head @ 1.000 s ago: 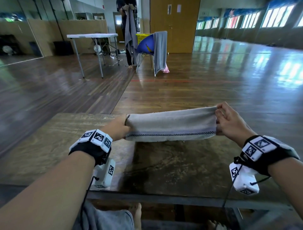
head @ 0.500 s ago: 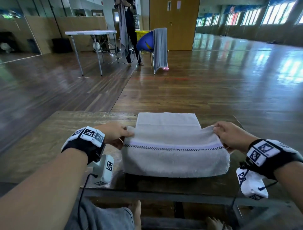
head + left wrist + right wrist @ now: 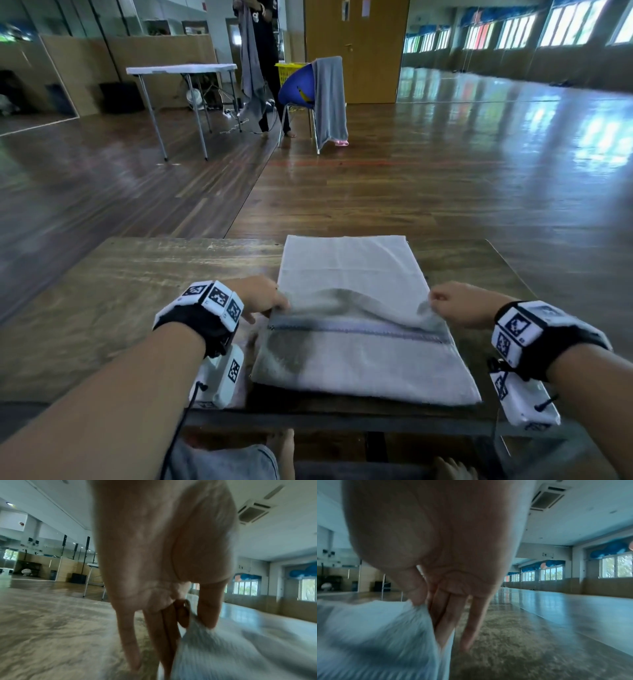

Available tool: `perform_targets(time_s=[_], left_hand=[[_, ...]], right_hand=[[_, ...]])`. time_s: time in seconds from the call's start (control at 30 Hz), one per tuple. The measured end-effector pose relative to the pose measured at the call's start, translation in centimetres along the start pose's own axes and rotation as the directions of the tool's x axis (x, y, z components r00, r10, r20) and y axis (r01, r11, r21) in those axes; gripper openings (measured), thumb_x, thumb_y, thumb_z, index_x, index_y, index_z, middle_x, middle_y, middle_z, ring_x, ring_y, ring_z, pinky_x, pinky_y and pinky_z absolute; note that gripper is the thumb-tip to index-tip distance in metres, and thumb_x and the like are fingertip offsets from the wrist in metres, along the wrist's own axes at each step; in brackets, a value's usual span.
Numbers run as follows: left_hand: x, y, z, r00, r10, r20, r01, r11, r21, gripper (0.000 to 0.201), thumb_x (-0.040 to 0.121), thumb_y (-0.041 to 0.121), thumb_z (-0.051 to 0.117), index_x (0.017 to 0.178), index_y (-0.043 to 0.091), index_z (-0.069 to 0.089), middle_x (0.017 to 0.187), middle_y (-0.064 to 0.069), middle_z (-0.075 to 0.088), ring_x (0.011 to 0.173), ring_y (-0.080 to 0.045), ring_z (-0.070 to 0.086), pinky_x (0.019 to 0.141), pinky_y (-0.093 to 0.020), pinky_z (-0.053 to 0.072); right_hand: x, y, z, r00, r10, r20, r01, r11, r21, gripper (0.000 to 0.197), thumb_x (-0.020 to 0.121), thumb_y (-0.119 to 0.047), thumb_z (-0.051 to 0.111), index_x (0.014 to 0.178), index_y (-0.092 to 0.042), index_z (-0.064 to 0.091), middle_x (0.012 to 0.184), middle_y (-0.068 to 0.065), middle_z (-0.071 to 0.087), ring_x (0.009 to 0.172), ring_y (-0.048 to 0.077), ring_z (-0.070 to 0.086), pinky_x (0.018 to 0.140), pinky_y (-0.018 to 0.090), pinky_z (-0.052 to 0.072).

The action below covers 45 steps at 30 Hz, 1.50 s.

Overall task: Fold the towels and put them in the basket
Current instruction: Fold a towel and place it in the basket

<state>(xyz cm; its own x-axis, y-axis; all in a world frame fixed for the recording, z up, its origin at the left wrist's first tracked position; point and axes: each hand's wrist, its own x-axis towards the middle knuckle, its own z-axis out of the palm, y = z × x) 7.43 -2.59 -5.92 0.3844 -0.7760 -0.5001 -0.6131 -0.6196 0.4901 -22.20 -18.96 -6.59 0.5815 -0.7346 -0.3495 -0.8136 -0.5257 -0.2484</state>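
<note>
Left hand (image 3: 260, 298) and right hand (image 3: 455, 303) each pinch a corner of the white towel (image 3: 352, 274) lying on the tabletop (image 3: 137, 291), its near end doubled over, so folding seems half-done and basketing remains.

The raised edge of the towel (image 3: 356, 308) is smeared by motion blur in the head view, hiding its weave and exact fold line. Both wrist views render it as streaks. Each forearm is cut off by the lower frame edge.
</note>
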Motion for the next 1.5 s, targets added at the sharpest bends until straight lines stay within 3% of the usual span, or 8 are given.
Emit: perform_targets(time_s=[0.17,0.27,0.37,0.47,0.57,0.83,1.07,1.5], left_hand=[[-1.8,-0.2,-0.7,0.974,-0.061,0.219,0.112,0.967,-0.228,0.008,0.089,0.006,0.057,0.094,0.000,0.059,0.086,-0.017,0.063,0.068,-0.029,0.063,0.073,-0.036,0.054],[-1.3,0.0,-1.1,0.999,0.044,0.018,-0.032,0.909,-0.416,0.006,0.084,0.004,0.057,0.089,0.002,0.058,0.090,-0.019,0.057,0.072,-0.028,0.060,0.067,-0.033,0.056],[0.7,0.1,-0.8,0.967,0.089,-0.240,-0.187,0.885,-0.426,0.008,0.082,0.007,0.059,0.078,0.008,0.053,0.082,-0.013,0.055,0.070,-0.024,0.059,0.062,-0.034,0.057],[2.3,0.0,0.0,0.947,0.099,-0.305,-0.198,0.929,-0.313,0.018,0.082,0.009,0.059,0.069,0.010,0.047,0.076,-0.011,0.050,0.070,-0.025,0.055,0.072,-0.043,0.060],[3.2,0.0,0.6,0.955,0.118,-0.273,-0.145,0.986,-0.079,0.023,0.084,0.015,0.059,0.065,0.013,0.045,0.068,-0.006,0.046,0.059,-0.019,0.045,0.051,-0.024,0.043],[3.0,1.4,-0.9,0.995,0.018,0.101,-0.024,0.998,0.061,0.013,0.075,0.020,0.062,0.081,0.009,0.057,0.081,-0.010,0.060,0.073,-0.023,0.060,0.070,-0.033,0.055],[5.5,0.9,-2.2,0.928,0.236,-0.289,-0.247,0.969,-0.003,0.030,0.092,0.012,0.052,0.062,0.010,0.052,0.069,-0.012,0.056,0.061,-0.024,0.057,0.056,-0.033,0.050],[10.3,0.0,0.0,0.847,0.312,-0.431,-0.244,0.947,0.208,0.027,0.086,0.024,0.067,0.070,0.009,0.052,0.075,-0.010,0.058,0.065,-0.021,0.049,0.058,-0.031,0.040]], right_hand=[[-0.9,1.1,-0.4,0.952,0.152,0.266,-0.240,0.909,0.341,0.028,0.090,-0.004,0.040,0.097,0.008,0.064,0.085,0.024,0.075,0.067,0.029,0.075,0.064,0.030,0.052],[0.7,2.1,-0.6,0.974,0.220,-0.048,-0.156,0.812,0.562,0.025,0.095,-0.006,0.043,0.074,-0.002,0.057,0.063,0.016,0.061,0.048,0.025,0.059,0.055,0.031,0.047],[2.5,2.8,-0.7,0.925,0.182,-0.332,-0.009,0.886,0.463,0.030,0.099,-0.014,0.047,0.071,-0.008,0.054,0.071,0.013,0.057,0.066,0.028,0.055,0.070,0.043,0.052],[3.5,3.1,0.1,0.923,0.094,-0.373,0.067,0.915,0.397,0.023,0.098,-0.019,0.050,0.083,-0.004,0.058,0.078,0.012,0.062,0.072,0.027,0.056,0.073,0.041,0.049],[4.0,2.9,1.1,0.959,-0.011,-0.283,0.085,0.965,0.249,0.018,0.098,-0.020,0.051,0.083,-0.013,0.058,0.078,0.003,0.062,0.074,0.023,0.056,0.068,0.035,0.043],[5.1,3.4,-0.4,0.997,-0.077,-0.005,0.076,0.966,0.247,0.034,0.095,-0.019,0.052,0.062,-0.012,0.050,0.070,0.009,0.055,0.060,0.015,0.067,0.070,0.044,0.054],[7.1,5.9,-1.4,0.906,0.137,-0.400,0.074,0.880,0.469,0.038,0.089,-0.028,0.057,0.057,-0.009,0.058,0.048,0.003,0.056,0.047,0.020,0.054,0.058,0.036,0.050],[9.2,3.2,-0.3,0.929,0.192,-0.315,-0.132,0.971,0.201,0.008,0.088,-0.035,0.062,0.084,-0.032,0.067,0.104,0.002,0.068,0.094,0.025,0.066,0.092,0.045,0.055]])
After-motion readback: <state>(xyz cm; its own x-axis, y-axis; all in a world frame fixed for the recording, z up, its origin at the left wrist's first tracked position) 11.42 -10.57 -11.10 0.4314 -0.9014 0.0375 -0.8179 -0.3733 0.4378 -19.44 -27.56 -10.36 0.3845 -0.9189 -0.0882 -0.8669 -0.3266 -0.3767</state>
